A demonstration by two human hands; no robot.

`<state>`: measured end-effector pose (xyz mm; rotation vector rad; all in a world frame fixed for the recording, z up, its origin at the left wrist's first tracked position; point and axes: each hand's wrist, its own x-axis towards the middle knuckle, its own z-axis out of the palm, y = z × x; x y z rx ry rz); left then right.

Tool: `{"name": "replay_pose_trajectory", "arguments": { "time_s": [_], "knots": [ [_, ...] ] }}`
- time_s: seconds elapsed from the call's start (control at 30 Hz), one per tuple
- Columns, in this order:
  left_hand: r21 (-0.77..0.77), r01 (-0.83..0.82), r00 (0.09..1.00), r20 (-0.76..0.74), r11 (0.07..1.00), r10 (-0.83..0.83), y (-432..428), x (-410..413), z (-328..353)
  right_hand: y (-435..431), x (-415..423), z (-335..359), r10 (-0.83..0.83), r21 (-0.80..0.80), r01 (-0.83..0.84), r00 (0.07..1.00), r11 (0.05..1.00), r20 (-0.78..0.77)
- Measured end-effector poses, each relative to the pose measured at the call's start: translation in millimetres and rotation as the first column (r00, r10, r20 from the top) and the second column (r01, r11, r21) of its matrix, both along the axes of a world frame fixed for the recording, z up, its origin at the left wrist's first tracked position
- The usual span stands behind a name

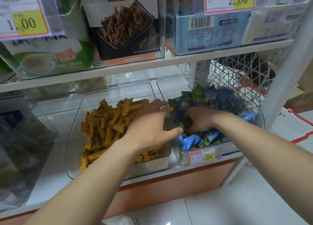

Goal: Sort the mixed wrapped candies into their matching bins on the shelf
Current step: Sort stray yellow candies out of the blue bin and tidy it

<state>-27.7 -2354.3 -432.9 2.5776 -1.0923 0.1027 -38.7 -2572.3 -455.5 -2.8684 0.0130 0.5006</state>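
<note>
Two clear, smooth-walled plastic bins sit side by side on the lower shelf (50, 165). The left bin (74, 123) is heaped with slim, crinkly orange-yellow stick candies (105, 123). The right bin (260, 121) holds a jumble of glossy blue and dark green wrapped candies (218, 97) with sawtooth ends. The left hand (149, 124) stretches across the sticks, fingers spread and straight, fingertips against a dark green wrapper (176, 113) at the right bin's edge. The right hand (199, 121) is sunk into the blue-green pile with fingers curled under, and I cannot tell what they clasp. A red-bordered price tag (202, 156) on the right bin's front reads "1.00" on yellow; an upper-left tag (25, 22) reads "1.00", an upper-right tag (231, 0) "2.00"
</note>
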Motion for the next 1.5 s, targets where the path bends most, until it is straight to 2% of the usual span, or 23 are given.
{"name": "replay_pose_trajectory", "arguments": {
  "time_s": [0.2,0.37,0.5,0.77,0.9,1.0,1.2,1.27,1.37,1.5],
  "knots": [
    [-0.012,0.051,0.995,-0.082,0.999,-0.051,4,8,-6,-9,7,-2,0.032,0.047,-0.028,0.996,0.998,-0.088],
    [-0.037,0.091,0.993,-0.071,0.995,-0.093,8,9,-5,-9,17,-13,0.085,-0.07,-0.089,0.994,0.994,-0.064],
    [-0.035,0.094,0.992,-0.081,0.995,-0.096,9,9,-5,-11,18,-19,0.056,-0.078,-0.068,0.988,0.995,-0.146],
    [-0.05,0.107,0.991,-0.076,0.993,-0.111,9,11,-5,-7,20,-21,0.076,-0.061,-0.08,0.995,0.995,-0.064],
    [-0.049,0.102,0.991,-0.083,0.994,-0.106,9,11,-5,-11,17,-6,0.03,0.171,-0.038,0.998,0.984,0.052],
    [-0.044,0.088,0.992,-0.092,0.995,-0.091,8,12,-3,-18,13,5,0.007,0.28,-0.041,0.993,0.959,0.121],
    [-0.094,0.082,0.988,-0.121,0.992,-0.094,6,14,-4,-29,3,21,-0.166,0.512,0.045,0.967,0.858,0.192],
    [-0.128,0.074,0.988,-0.124,0.989,-0.09,5,13,-4,-33,1,22,-0.259,0.578,0.108,0.948,0.809,0.185],
    [-0.206,0.026,0.991,-0.121,0.978,-0.052,2,12,-3,-33,-3,25,-0.338,0.717,0.133,0.929,0.685,0.15],
    [-0.258,-0.061,0.997,-0.068,0.964,0.045,-12,8,-3,-18,-10,34,-0.262,0.818,0.025,0.953,0.575,0.155]
  ]
}}
